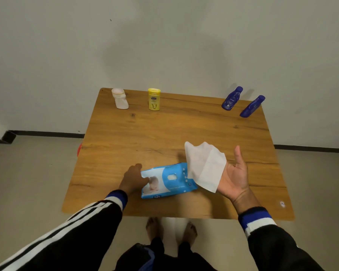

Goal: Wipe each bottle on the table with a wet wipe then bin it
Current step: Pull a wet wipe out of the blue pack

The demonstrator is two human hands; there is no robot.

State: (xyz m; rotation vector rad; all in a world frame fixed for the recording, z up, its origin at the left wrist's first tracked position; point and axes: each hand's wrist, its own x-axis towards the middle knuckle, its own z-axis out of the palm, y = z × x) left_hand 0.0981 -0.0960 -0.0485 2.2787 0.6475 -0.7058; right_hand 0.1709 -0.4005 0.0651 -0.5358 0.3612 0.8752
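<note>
Along the far edge of the wooden table stand a white bottle, a yellow bottle and two dark blue bottles. A blue pack of wet wipes lies near the front edge. My left hand presses down on the pack's left end. My right hand is palm up to the right of the pack, holding a white wet wipe that hangs unfolded over its fingers above the pack's right end.
A red object peeks out from behind the table's left edge, low down. The wall stands right behind the table. My bare feet are on the floor at the table's front edge.
</note>
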